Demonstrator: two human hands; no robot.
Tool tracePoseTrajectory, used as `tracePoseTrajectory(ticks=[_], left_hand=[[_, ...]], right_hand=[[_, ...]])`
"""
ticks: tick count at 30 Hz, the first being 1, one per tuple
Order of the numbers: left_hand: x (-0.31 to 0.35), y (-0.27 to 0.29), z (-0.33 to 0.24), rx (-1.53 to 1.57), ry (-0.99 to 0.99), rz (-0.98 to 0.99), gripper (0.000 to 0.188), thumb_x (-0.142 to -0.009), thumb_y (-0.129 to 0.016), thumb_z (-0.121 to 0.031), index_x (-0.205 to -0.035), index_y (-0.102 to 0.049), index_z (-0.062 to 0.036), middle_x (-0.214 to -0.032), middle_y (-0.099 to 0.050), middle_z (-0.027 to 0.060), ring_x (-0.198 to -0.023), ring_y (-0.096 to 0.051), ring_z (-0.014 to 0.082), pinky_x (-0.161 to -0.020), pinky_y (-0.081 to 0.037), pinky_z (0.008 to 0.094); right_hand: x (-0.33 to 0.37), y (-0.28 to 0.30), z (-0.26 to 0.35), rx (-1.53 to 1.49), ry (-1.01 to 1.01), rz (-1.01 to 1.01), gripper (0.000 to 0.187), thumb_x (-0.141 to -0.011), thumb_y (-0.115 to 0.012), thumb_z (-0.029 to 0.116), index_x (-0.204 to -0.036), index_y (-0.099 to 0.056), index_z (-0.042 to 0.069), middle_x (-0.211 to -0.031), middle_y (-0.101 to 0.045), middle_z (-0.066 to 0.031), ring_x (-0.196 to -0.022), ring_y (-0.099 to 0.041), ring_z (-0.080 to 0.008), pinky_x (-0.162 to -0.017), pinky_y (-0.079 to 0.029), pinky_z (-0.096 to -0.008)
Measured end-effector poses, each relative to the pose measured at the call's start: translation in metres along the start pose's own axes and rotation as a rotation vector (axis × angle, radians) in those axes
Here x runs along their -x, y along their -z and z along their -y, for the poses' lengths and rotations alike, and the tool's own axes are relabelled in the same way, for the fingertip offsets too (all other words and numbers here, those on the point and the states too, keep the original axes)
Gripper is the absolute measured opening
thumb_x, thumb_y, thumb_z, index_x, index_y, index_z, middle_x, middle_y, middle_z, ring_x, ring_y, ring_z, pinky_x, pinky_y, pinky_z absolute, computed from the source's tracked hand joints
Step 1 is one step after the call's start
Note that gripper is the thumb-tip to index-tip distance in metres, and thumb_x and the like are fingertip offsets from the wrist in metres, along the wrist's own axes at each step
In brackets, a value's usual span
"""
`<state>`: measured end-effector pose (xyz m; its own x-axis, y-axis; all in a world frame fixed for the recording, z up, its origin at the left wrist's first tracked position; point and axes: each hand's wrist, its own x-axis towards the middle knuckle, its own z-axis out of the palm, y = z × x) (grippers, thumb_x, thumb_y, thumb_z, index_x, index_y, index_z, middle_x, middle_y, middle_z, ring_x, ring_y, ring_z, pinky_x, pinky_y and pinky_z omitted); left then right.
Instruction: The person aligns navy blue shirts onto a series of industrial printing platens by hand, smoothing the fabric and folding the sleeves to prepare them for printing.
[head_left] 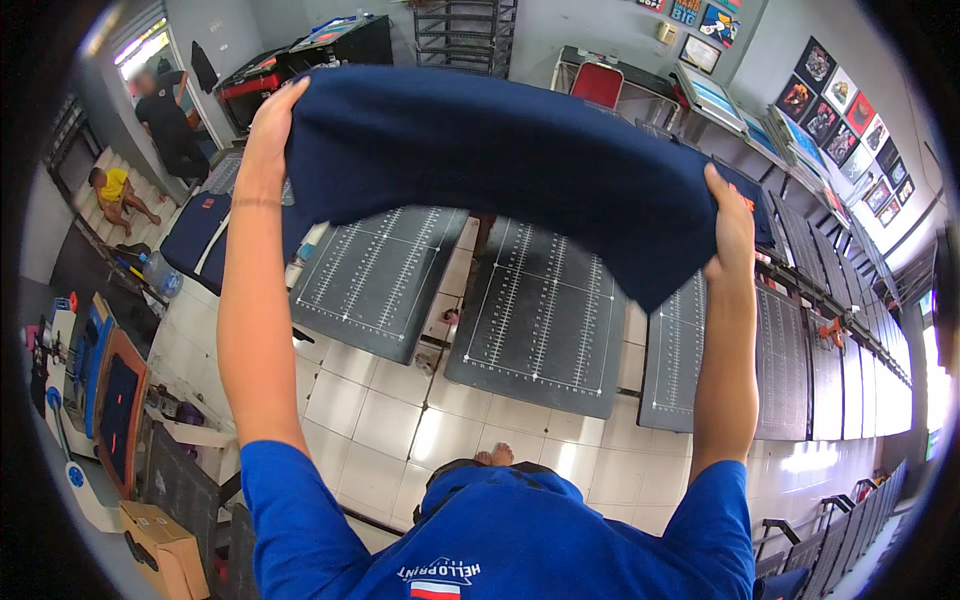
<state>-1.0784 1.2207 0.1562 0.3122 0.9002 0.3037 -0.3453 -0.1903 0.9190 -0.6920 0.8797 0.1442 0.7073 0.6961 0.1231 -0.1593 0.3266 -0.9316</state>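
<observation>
A navy blue cloth (500, 150), which looks like a T-shirt, is stretched between my two raised hands and sags along its lower edge. My left hand (270, 130) is closed on its left end. Its right end is gripped by my right hand (733, 225), with the thumb on the near side. Below the cloth lie dark flat boards with white ruled markings: a left board (375, 285), a middle board (540, 310) and a right board (675, 360). The cloth covers the far ends of these boards.
More navy fabric (190, 240) lies on a board at the left, and another navy piece (752, 200) with an orange print lies behind my right hand. Dark boards (785, 350) continue rightward. A cardboard box (165, 550) and a framed screen (120, 415) are at lower left. Two people are at far left.
</observation>
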Motion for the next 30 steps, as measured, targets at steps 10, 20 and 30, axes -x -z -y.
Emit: tracePoseTrajectory(ticks=[10,20,30], left_hand=[[0.185,0.129,0.221,-0.564,0.477,0.056,0.047,-0.094,-0.059,-0.023,-0.127,-0.053,0.0106,-0.121,-0.062,0.0137,-0.111,-0.057,0.0193,-0.098,-0.043,0.0330],[0.298,0.273,0.387,-0.563,0.753,-0.045,0.022,-0.089,-0.068,-0.022,-0.096,-0.065,-0.0021,-0.081,-0.065,0.0057,-0.078,-0.063,0.0170,-0.075,-0.050,0.0321],[0.184,0.475,0.411,-1.227,0.458,-0.578,0.039,-0.086,-0.066,-0.019,-0.117,-0.060,0.0024,-0.124,-0.055,0.0222,-0.117,-0.050,0.0404,-0.101,-0.039,0.0471]], right_hand=[[0.157,0.091,-0.269,0.002,-0.551,0.038,0.038,-0.099,-0.054,0.019,-0.129,-0.052,-0.005,-0.124,-0.061,-0.0128,-0.112,-0.057,-0.0215,-0.101,-0.042,-0.0367],[0.195,0.114,-0.347,1.077,-1.108,-0.126,0.036,-0.086,-0.071,0.034,-0.104,-0.067,0.003,-0.096,-0.068,-0.0080,-0.088,-0.065,-0.0208,-0.078,-0.053,-0.0418],[0.056,-0.321,-0.406,1.204,-0.425,0.652,0.031,-0.090,-0.066,0.029,-0.107,-0.068,0.003,-0.096,-0.071,-0.0155,-0.089,-0.069,-0.0236,-0.079,-0.052,-0.0349]])
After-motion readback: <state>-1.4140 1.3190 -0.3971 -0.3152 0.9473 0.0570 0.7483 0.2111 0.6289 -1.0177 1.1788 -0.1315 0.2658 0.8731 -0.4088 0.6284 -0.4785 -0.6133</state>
